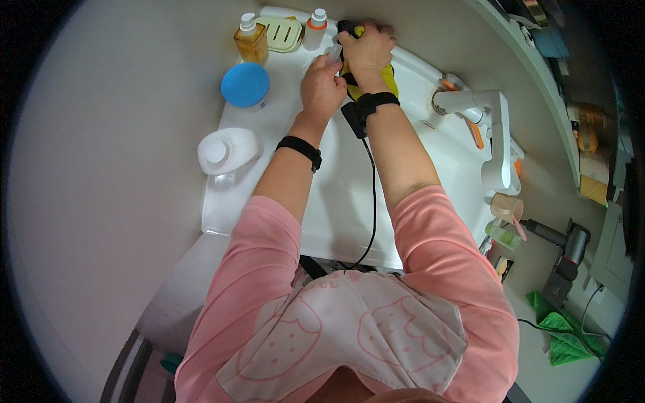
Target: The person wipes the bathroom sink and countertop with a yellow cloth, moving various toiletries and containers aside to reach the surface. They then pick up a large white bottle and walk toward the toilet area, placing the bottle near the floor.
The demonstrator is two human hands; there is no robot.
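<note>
My right hand (370, 50) lies over a yellow and black object (389, 80) at the back of the white washbasin (337, 201), its fingers curled around the far end; what kind of object it is cannot be told. Beside it, my left hand (324, 84) has thumb and fingers at a small clear plastic piece (333, 54), which seems pinched between them. A black plug-like block (352, 120) with a black cable (374, 186) hangs below the right wrist. The cable runs over the basin's front edge.
Left of my hands stand an amber pump bottle (252, 43), a green soap dish (282, 34), a white-capped bottle (315, 31), a blue-lidded tub (245, 85) and a white jug (229, 150). To the right are a white faucet (496, 131), a beige cup (505, 207) and a hair dryer (574, 247).
</note>
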